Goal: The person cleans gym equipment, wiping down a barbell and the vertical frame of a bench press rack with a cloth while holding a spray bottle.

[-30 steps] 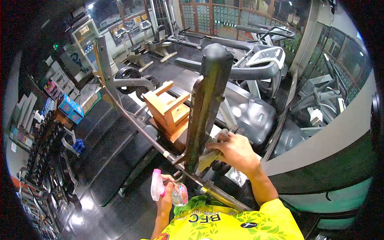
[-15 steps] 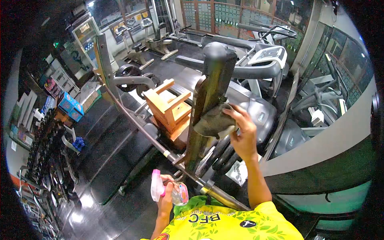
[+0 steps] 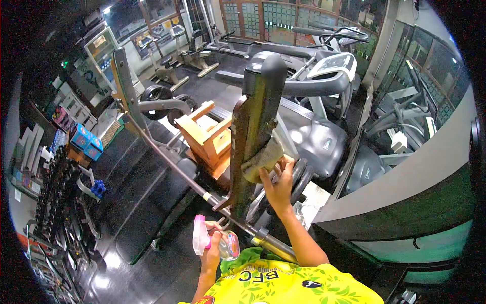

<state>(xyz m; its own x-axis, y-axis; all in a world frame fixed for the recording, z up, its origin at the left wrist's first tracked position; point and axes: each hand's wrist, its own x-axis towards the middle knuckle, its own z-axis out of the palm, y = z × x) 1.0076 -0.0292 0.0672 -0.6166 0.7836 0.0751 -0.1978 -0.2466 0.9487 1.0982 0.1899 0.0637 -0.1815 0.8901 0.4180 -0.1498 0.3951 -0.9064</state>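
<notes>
My left hand (image 3: 214, 242) is closed around a clear spray bottle (image 3: 230, 247) with a pink and white trigger head, held low in front of my yellow shirt. In my right hand (image 3: 279, 183) is a grey-brown cloth (image 3: 264, 159), pressed against the side of a dark upright post (image 3: 262, 96) of the weight rack. The cloth wraps partly round the post, and its far side is hidden. A long barbell (image 3: 177, 172) runs diagonally past the foot of the post, between it and me.
Behind the post stand a wooden step box (image 3: 205, 139) and a treadmill (image 3: 324, 137). A black padded bench (image 3: 157, 218) lies beyond the barbell. To the left is a dumbbell rack (image 3: 55, 197) with a blue box (image 3: 87, 142) near it. A mirror (image 3: 405, 111) lines the right wall.
My right hand has moved down and to the left with the cloth, lower along the post. My left hand with the spray bottle has stayed almost still. The view has shifted slightly.
</notes>
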